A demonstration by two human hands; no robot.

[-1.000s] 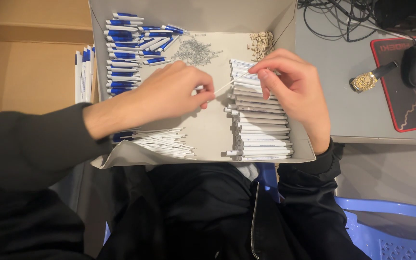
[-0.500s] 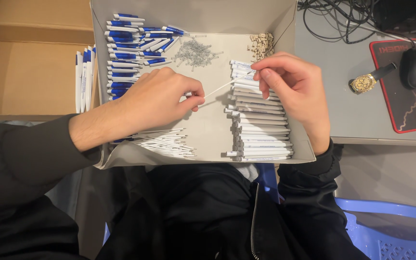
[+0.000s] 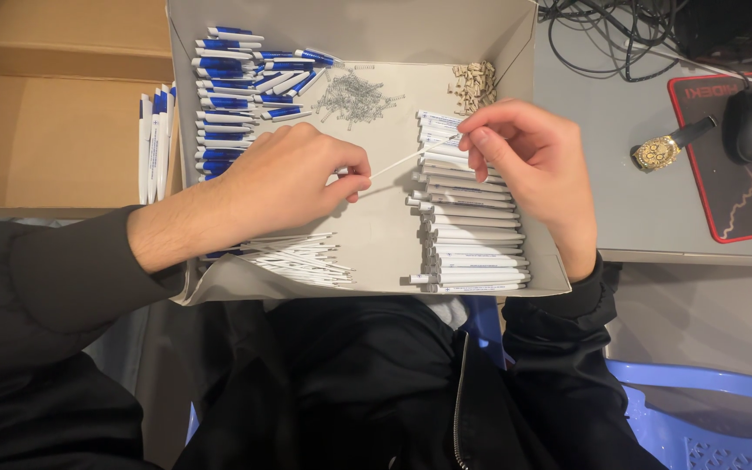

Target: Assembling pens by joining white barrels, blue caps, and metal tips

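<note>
Over the tray's [image 3: 367,244] middle we pinch a thin white refill [image 3: 411,159] between both hands: left hand [image 3: 293,178] and right hand [image 3: 528,161] each grasping one end; white pen barrels [image 3: 472,231] stacked along right edge.

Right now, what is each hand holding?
Left hand: pinched shut on the thin white plastic refill tube.
Right hand: pinched shut on the tube's other end.

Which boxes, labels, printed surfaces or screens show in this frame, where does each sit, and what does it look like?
Grey cardboard box: centre, on the lap; open, shallow, holding pen parts; both hands work over it.
Brown cardboard box: left of the grey one; open, plain, with pens upright at its right wall.
Mouse mat: right, on the grey desk; black, red border, red lettering along one edge.
No screens in view.
</note>
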